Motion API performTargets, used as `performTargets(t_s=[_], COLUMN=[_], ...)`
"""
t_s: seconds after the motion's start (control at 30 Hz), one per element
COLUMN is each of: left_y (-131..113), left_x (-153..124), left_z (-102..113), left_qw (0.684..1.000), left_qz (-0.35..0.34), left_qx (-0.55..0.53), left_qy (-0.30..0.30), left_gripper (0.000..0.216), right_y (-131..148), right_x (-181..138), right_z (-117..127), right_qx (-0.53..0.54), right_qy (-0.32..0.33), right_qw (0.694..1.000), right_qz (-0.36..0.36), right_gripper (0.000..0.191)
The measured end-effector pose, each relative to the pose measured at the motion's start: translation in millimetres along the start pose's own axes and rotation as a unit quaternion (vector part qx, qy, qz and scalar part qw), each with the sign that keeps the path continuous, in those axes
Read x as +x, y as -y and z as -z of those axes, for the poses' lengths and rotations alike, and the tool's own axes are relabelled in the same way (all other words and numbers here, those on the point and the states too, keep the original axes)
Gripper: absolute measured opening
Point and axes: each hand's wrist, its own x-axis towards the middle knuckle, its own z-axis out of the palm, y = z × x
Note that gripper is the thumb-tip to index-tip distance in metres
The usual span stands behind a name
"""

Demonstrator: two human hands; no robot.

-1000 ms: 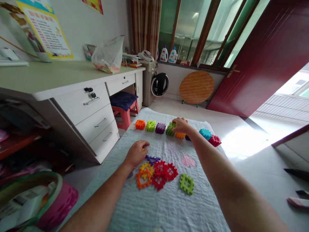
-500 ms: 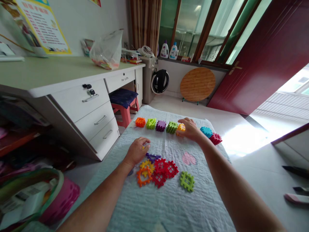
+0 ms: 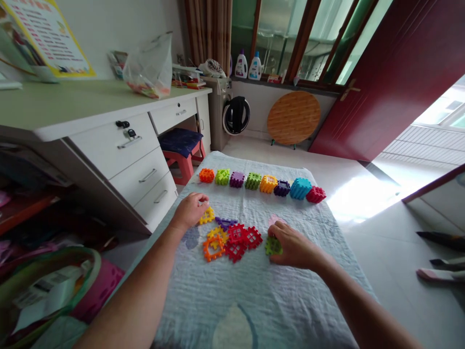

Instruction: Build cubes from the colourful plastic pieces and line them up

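A row of several assembled plastic cubes (image 3: 268, 183) in orange, green, purple, yellow, blue and red lines the far end of a pale quilted mat (image 3: 254, 295). Nearer me lies a pile of flat waffle tiles (image 3: 232, 241), red, orange, yellow and purple. My right hand (image 3: 292, 245) rests on the mat with its fingers closed over a green tile (image 3: 272, 246). My left hand (image 3: 189, 210) is curled beside a yellow tile (image 3: 207, 216), fingertips touching it.
A white desk with drawers (image 3: 119, 150) stands at the left, a pink stool (image 3: 183, 150) under it. A pink-rimmed basket (image 3: 54, 291) sits at lower left. A round wooden tabletop (image 3: 293, 118) leans on the far wall beside a red door (image 3: 392, 77).
My right hand left the cube row and came back toward me onto the green tile. The yellow cube now stands uncovered in the row. My left hand stayed near the yellow tile.
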Motion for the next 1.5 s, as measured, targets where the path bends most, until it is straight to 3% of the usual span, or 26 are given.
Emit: performTargets(t_s=[0.17,0.33,0.43,0.6,0.73,0.87,1.0,1.3,1.4,1.5], left_y=[10,12,11,4,-2,-3,-3,-1,-2,0], left_x=[-3,-8,-9,-10,-9,-8,-7,-8,-8,-8], left_z=[22,27,25,24,25,24,24,23,24,24], left_qw=[0.990,0.978,0.978,0.981,0.982,0.982,0.983,0.984,0.984,0.986], left_qz=[0.009,-0.021,-0.044,-0.047,-0.036,-0.037,-0.031,-0.033,-0.036,-0.030], left_qx=[-0.041,-0.066,-0.032,0.019,0.031,0.035,0.031,0.027,0.020,0.004], left_qy=[0.136,0.195,0.200,0.188,0.184,0.183,0.180,0.173,0.171,0.166], left_gripper=[0.030,0.053,0.062,0.049,0.043,0.042,0.042,0.044,0.042,0.038], right_y=[-16,-23,-19,-22,-34,-40,-43,-48,-49,-46], right_x=[14,19,25,66,120,164,187,193,176,143], right_z=[-4,-7,6,44,68,79,83,77,81,83], right_qx=[0.004,0.007,-0.002,-0.031,-0.074,-0.125,-0.152,-0.144,-0.109,-0.033], right_qy=[-0.103,-0.072,-0.075,-0.147,-0.172,-0.143,-0.095,-0.071,-0.138,-0.235], right_qw=[0.994,0.996,0.997,0.989,0.980,0.975,0.976,0.979,0.979,0.969], right_qz=[-0.041,-0.055,-0.031,0.009,-0.066,-0.119,-0.125,-0.124,-0.107,-0.068], right_gripper=[0.040,0.032,0.029,0.044,0.049,0.049,0.045,0.049,0.054,0.047])
